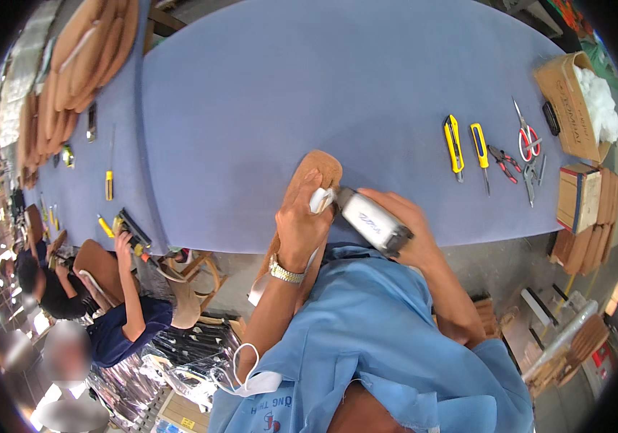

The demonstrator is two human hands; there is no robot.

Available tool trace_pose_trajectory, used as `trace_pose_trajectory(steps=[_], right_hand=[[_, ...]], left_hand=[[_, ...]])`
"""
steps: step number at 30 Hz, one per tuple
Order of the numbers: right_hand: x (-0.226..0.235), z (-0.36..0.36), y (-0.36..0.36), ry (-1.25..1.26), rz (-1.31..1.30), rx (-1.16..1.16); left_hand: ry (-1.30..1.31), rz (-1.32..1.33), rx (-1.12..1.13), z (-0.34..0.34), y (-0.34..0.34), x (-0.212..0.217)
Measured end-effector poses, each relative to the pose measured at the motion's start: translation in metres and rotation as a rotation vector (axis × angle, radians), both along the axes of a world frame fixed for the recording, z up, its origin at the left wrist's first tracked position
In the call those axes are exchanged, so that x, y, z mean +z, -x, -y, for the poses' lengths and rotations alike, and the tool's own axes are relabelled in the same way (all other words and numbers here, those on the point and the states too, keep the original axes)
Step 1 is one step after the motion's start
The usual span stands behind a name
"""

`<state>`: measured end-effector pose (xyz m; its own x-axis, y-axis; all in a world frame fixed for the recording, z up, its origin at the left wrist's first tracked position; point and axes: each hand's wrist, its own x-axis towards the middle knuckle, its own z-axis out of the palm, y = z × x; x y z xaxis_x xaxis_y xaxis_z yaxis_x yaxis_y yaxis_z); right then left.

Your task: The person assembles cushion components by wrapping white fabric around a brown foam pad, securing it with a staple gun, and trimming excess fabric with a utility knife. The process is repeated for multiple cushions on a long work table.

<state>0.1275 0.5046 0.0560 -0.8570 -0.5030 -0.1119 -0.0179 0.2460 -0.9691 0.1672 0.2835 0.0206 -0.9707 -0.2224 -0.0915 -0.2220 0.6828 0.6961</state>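
A brown padded cushion [323,164] with a rounded end leans at the table's near edge, right against my body. My left hand [302,224] grips it, fingers closed over its upper part. Beside those fingers shows a small white piece [321,200], perhaps the cushion's lining or edge. My right hand [414,229] is wrapped round a handheld tool [370,220] with a white body and dark ends, which looks like a staple gun. The tool's front end meets the cushion close to my left fingertips; the exact contact spot is hidden.
On the blue table [287,79], at right, lie a yellow cutter [454,148], a screwdriver [480,144], pliers [504,162] and scissors [526,137]. Beyond stands a cardboard box [565,108] with white stuffing. Brown cushions [81,58] are stacked far left. Co-workers [132,317] work at left.
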Motion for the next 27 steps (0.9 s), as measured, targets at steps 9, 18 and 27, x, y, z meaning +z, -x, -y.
trace_pose_trajectory(steps=[9,18,27], right_hand=[[-0.077,-0.065,-0.008,-0.519,-0.185,-0.124],[-0.082,-0.062,0.024,-0.301,-0.129,-0.263],[-0.165,-0.127,0.070,-0.840,-0.198,-0.622]], left_hand=[[0.075,-0.103,-0.141,-0.021,0.003,0.004],[0.091,-0.171,-0.217,-0.023,-0.006,-0.015],[0.218,-0.198,-0.109,-0.019,-0.004,-0.002]])
